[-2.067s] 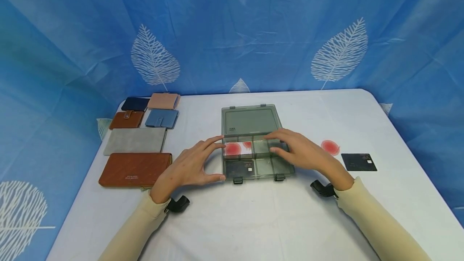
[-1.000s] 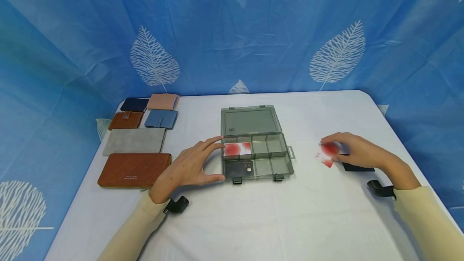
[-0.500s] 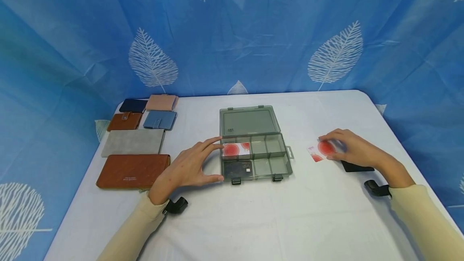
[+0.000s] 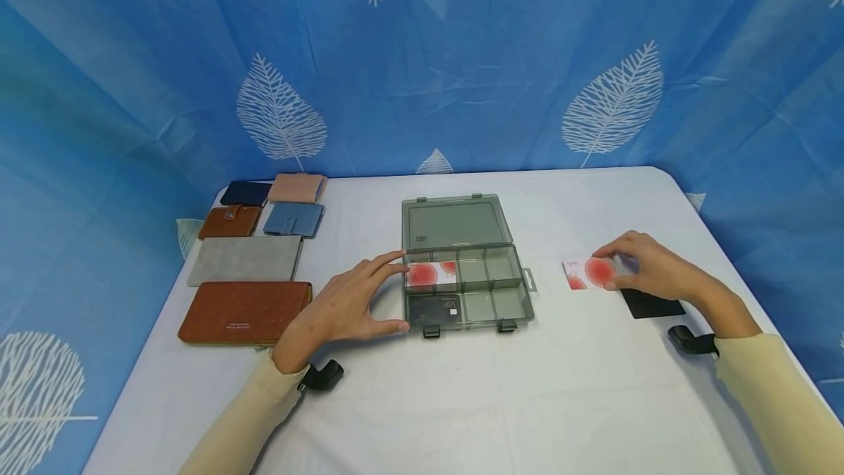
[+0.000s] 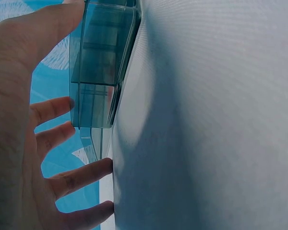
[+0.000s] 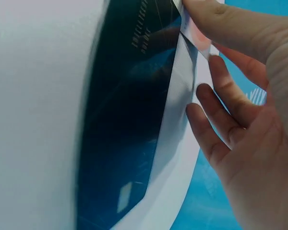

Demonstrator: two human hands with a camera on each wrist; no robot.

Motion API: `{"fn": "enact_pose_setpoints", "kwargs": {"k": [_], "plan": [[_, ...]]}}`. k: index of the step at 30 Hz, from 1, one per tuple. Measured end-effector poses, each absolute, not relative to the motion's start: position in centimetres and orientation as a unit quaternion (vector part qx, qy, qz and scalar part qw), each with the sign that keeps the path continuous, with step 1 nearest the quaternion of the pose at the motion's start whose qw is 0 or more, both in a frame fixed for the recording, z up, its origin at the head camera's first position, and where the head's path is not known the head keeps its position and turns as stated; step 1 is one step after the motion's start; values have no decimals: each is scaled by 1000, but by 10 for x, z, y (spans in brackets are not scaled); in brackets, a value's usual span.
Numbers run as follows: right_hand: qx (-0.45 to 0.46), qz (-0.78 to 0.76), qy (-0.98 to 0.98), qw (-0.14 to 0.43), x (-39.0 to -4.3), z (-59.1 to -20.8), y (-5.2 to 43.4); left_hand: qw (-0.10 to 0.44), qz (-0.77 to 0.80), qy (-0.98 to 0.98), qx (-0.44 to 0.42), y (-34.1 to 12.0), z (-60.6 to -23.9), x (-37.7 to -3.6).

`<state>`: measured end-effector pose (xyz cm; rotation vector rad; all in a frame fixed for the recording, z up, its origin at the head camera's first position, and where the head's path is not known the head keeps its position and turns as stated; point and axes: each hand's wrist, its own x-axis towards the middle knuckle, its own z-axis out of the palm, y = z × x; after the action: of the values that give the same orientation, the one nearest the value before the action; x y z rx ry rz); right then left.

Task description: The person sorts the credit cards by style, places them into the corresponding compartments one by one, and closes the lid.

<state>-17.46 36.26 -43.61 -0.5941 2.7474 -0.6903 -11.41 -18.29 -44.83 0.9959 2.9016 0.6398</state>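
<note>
Right hand: right hand pinches the white card with red dots by its right end, just above the counter, beside the dark card
Left hand: left hand with fingers spread and relaxed, thumb and forefinger touching the left wall of the open grey organiser box
Handling: card looks light, thin, stiff and slick; best held by its edges
Box: two cards already lie in its left compartments
Far left: wallets in a group
</note>
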Motion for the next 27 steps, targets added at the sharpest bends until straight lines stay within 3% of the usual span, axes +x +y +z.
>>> {"fn": "enact_pose_setpoints", "kwargs": {"k": [5,18,27], "plan": [[-198,-247,944,96,-175,-439,359,6,202,928,313,-184,-449,-114],[-180,-307,933,-46,-172,-436,322,12,202,929,310,-184,-449,-114],[-189,-336,920,-64,-168,-415,278,11,202,929,311,-183,-451,-115]]}}
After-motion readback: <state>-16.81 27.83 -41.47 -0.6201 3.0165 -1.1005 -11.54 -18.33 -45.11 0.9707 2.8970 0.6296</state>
